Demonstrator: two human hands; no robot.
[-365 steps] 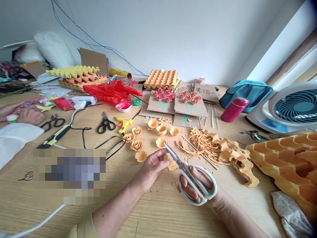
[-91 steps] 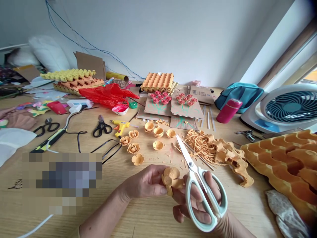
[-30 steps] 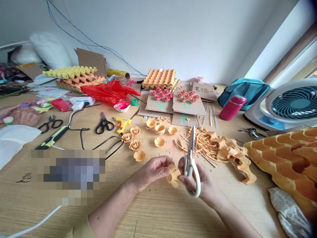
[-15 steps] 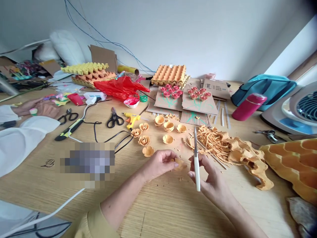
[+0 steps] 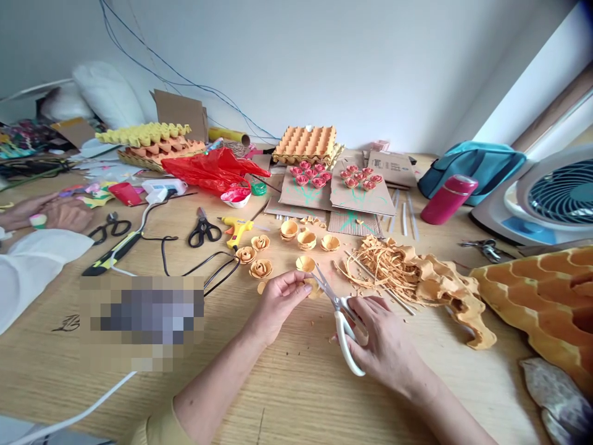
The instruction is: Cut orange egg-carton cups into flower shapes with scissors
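My left hand (image 5: 283, 304) pinches a small orange egg-carton cup (image 5: 315, 289) between thumb and fingers. In my right hand (image 5: 382, 337) are white-handled scissors (image 5: 345, 340), their blades parted and their tips at the cup's edge. Just beyond, a cut cup (image 5: 305, 264) sits on the table, with stacked cups (image 5: 306, 239) behind it. Several carton roses (image 5: 260, 268) stand to the left of my left hand, and another cup there is partly hidden by it. Right of the scissors lies a heap of thin carton strips and scraps (image 5: 370, 259).
A yellow glue gun (image 5: 237, 230) and black scissors (image 5: 204, 230) lie at left. Red flowers (image 5: 311, 175) rest on cardboard (image 5: 303, 196) at the back. Egg trays (image 5: 537, 296), a pink bottle (image 5: 449, 199) and a fan (image 5: 546, 191) stand right. Another person's hand (image 5: 69, 213) is at far left.
The scissors have swung from upright to pointing up-left, with blades parted and brought to the cup. My left hand has moved slightly left and up with the cup. The whole view has shifted a little.
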